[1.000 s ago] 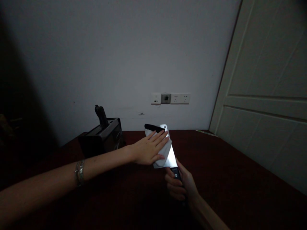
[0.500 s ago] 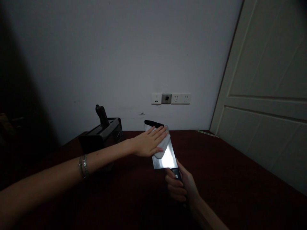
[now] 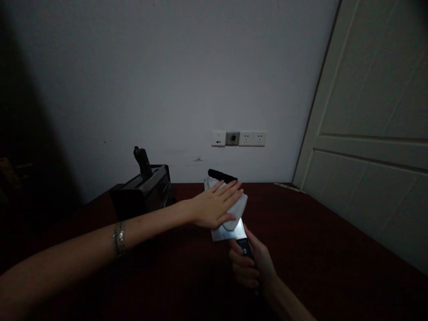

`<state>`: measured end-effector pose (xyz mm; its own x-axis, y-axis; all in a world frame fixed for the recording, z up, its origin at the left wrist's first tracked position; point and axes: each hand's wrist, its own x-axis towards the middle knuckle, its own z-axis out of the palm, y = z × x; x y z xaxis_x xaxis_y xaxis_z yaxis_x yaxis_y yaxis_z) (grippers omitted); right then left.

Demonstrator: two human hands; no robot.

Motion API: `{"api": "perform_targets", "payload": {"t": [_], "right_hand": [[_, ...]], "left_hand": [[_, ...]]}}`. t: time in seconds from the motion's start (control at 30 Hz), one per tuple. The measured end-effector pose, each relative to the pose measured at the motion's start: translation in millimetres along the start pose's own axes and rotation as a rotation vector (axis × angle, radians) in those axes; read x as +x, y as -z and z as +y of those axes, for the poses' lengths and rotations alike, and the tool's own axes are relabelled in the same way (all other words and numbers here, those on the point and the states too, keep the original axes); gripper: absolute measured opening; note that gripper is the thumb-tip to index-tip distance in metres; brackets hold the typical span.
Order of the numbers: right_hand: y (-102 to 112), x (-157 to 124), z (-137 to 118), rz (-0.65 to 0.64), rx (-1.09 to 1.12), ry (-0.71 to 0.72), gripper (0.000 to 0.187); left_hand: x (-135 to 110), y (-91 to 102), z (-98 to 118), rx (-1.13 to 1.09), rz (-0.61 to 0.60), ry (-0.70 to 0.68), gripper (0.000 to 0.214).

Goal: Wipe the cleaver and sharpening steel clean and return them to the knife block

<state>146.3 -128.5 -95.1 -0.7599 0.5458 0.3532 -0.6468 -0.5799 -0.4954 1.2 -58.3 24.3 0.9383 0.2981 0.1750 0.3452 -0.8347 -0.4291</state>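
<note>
My right hand [image 3: 254,263] is wrapped round the black handle of a cleaver [image 3: 240,232], holding it tilted with the broad shiny blade pointing away from me. Flat against the blade lies a white cloth [image 3: 238,209]. My left hand [image 3: 216,207] presses on that cloth with straight fingers, slightly spread, and the thumb lies lower on it. A dark band [image 3: 222,175] shows at the cloth's far end; whether it is part of the cloth I cannot tell. Most of the blade is hidden under cloth and hand.
A dark knife block [image 3: 143,189] stands on the left of the dark red table [image 3: 321,249], a black handle [image 3: 143,162] sticking up from it. Wall sockets [image 3: 239,138] are behind. On the right is a pale panelled door [image 3: 368,147]. A thin strip [image 3: 289,187] lies at the table's back edge.
My left hand and the cloth have slid down the blade towards the handle and a little right, covering more of the metal. My right hand keeps its grip, almost in place.
</note>
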Motion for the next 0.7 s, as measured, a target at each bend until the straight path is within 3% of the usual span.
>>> {"api": "perform_targets", "payload": {"t": [0.17, 0.47, 0.7], "right_hand": [[2.2, 0.9, 2.5, 0.057, -0.043, -0.026, 0.044], [2.3, -0.8, 1.5, 0.052, -0.014, -0.016, 0.041], [2.0, 0.9, 2.4, 0.019, -0.041, -0.009, 0.042]], "left_hand": [[11.0, -1.7, -27.9, -0.003, -0.03, 0.131, 0.068], [-12.4, 1.3, 24.0, -0.071, 0.044, -0.081, 0.066], [-19.6, 12.5, 15.1, -0.331, 0.131, -0.094, 0.081]]}}
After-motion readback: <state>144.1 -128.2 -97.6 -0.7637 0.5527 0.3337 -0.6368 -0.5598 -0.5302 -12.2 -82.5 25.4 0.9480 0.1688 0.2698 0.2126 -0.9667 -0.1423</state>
